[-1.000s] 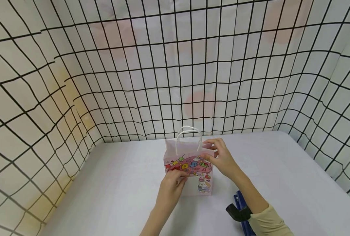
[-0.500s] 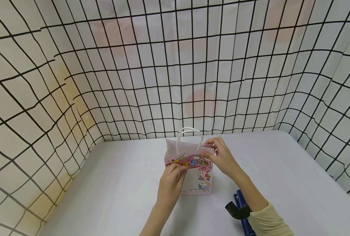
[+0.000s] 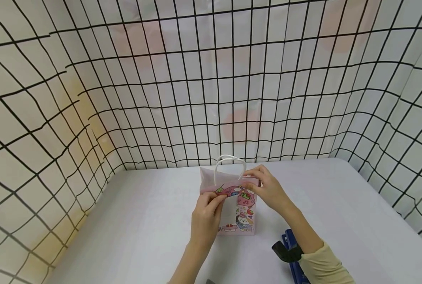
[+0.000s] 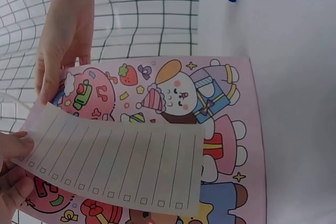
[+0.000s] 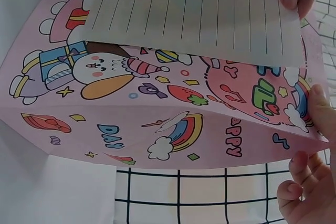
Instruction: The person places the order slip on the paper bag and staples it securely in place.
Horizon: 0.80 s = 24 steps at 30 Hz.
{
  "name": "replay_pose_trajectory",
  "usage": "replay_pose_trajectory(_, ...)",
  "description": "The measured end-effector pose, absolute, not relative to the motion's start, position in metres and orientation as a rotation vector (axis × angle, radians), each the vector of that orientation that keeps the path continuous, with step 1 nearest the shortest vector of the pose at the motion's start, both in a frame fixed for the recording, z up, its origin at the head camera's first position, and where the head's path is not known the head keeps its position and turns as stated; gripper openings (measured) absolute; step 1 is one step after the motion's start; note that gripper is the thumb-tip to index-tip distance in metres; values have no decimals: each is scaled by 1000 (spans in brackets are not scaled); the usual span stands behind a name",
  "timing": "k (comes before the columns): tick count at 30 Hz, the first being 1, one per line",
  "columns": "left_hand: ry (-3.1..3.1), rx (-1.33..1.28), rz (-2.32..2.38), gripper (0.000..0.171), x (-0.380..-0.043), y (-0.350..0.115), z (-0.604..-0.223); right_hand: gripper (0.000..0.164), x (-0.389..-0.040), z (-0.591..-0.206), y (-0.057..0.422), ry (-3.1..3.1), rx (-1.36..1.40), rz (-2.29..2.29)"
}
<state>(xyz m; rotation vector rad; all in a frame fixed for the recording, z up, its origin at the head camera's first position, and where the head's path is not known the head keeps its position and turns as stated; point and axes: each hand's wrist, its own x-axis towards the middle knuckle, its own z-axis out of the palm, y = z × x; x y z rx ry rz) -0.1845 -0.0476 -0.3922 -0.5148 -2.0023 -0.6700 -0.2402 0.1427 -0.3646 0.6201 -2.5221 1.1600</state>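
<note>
Pink, box-shaped printed paper bag (image 3: 247, 215): smooth. White, rectangular ruled paper slip (image 4: 118, 161): thin, matt. Dark-blue, elongated plastic-looking object (image 3: 297, 273): smooth. Cream cloth sleeve (image 3: 324, 265): matt, creased. White flat tabletop (image 3: 143, 225): smooth, matt.

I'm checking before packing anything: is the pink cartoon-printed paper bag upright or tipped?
Upright: in the head view, the pink cartoon-printed paper bag stands on the white table, its white looped handles pointing up.

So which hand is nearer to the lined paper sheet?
Left: the left hand pinches the lined paper sheet at one end; the right hand grips the top edge of the pink bag, off the sheet.
</note>
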Motion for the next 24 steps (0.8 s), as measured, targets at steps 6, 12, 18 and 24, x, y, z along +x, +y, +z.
replay_pose_trajectory(6,-1969,-524,-650,18,-187,-47,-388,25,-240,-362,142,-2502,632,1111)
replay_pose_trajectory(12,-1953,-533,-622,18,-190,-45,-385,24,-237,-358,141,-2516,610,957)
replay_pose_trajectory(18,-1963,-508,-605,16,-191,-42,-384,24,-235,-355,140,-2526,611,907)
replay_pose_trajectory(24,-1945,-499,-564,17,-195,-41,-384,25,-234,-352,139,-2581,616,988)
